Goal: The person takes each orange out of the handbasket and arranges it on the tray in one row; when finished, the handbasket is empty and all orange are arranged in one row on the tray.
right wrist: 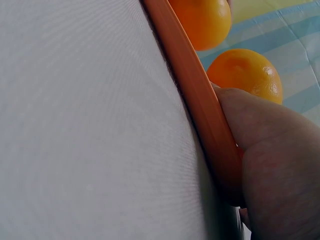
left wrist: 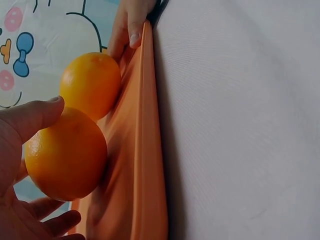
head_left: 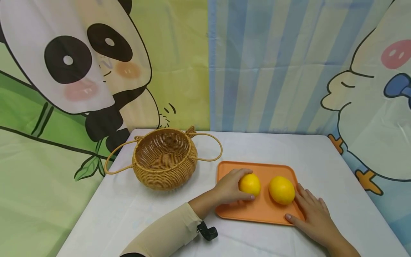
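Two oranges lie on an orange rectangular tray (head_left: 237, 210). My left hand (head_left: 229, 189) is around the left orange (head_left: 250, 185), fingers over its far side and thumb at its near side. In the left wrist view, the thumb (left wrist: 47, 112) lies against that orange (left wrist: 67, 155), while some lower fingers spread beneath. The right orange (head_left: 281, 190) sits beside my right hand (head_left: 316, 217). That hand rests at the tray's near right corner, thumb on the rim and the other fingers extended along the right side. From the right wrist, its thumb (right wrist: 265, 120) overlaps the tray edge (right wrist: 200, 95).
A round wicker basket (head_left: 165, 178) with two looped handles stands left of the tray, nothing visible inside. White cloth (head_left: 257, 146) covers the table. Behind hangs a curtain (head_left: 257, 64) printed with stripes and cartoon animals. A black device (head_left: 208, 232) is strapped at the left wrist.
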Demonstrator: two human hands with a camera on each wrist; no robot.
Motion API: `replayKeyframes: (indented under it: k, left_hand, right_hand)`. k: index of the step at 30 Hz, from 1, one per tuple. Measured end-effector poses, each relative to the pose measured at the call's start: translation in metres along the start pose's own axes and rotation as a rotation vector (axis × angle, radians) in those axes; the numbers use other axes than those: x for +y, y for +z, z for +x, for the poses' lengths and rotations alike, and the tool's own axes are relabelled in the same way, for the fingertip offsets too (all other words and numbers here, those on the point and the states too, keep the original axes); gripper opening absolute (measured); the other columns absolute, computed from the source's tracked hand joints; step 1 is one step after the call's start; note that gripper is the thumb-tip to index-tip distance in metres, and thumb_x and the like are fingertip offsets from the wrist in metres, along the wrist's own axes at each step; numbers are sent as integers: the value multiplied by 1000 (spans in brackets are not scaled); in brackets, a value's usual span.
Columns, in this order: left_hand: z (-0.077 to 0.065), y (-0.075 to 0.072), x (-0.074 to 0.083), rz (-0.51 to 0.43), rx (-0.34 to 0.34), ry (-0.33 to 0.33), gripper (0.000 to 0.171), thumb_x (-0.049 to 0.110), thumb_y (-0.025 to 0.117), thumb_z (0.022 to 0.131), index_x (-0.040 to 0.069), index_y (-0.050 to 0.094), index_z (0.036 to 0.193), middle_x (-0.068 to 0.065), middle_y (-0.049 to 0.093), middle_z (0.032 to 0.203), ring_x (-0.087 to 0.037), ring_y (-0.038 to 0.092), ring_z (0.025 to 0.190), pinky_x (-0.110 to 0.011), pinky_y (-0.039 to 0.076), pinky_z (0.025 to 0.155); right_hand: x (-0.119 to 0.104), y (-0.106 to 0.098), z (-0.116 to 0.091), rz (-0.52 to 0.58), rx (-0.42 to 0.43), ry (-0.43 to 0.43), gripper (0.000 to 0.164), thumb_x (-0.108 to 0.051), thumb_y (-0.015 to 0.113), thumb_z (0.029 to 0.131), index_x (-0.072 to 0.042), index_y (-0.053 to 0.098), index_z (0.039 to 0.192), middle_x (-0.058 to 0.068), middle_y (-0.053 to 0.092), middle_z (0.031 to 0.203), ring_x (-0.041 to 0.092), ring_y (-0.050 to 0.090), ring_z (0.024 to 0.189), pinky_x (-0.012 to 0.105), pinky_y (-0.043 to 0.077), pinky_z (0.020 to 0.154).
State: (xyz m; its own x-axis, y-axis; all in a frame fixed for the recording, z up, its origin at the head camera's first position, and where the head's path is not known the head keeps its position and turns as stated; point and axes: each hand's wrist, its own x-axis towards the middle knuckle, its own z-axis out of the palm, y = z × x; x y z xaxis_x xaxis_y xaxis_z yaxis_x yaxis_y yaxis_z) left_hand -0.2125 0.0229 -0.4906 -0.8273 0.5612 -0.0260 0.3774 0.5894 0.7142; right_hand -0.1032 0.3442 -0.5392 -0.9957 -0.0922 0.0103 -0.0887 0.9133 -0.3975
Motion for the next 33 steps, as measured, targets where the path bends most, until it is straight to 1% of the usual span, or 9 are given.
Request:
replayKeyframes:
  k: [9,16,25,29,33]
  left_hand:
    - [0,1,0,2,10,0,86,52,91,82,37,51,156,3,54,147,-11,58,122,-35,48,104]
    - [0,2,-1,3,8,-1,88,54,91,82,38,49,158,3,54,147,-11,58,122,-36,48,105]
    - [0,3,1,28,9,-5,90,54,90,83,38,46,160,3,53,148,-12,57,125,-37,48,107]
    - [-2,0,2,22,12,-6,91,57,90,82,40,46,160,3,53,149,-13,57,126,-39,48,107]
    - [-7,-6,1,6,32,-8,90,62,86,83,42,44,160,3,52,151,-15,57,130,-44,48,108]
  right_hand:
    - [1,1,0,3,9,-12,101,-67,70,94,-5,35,166,20,12,177,58,19,153,80,-7,116]
    - [1,0,-1,3,18,-25,100,-66,71,93,-6,37,166,20,14,177,58,21,152,81,-4,116]
    - [1,1,-1,1,16,-18,101,-66,70,94,-6,35,167,20,13,177,58,20,152,80,-7,117]
    - [1,1,-1,-3,16,-17,102,-66,70,94,-7,34,167,19,12,177,58,20,152,80,-7,116]
    - [1,1,-1,0,17,-17,101,-66,70,94,-7,33,168,20,12,177,58,20,153,80,-7,117]
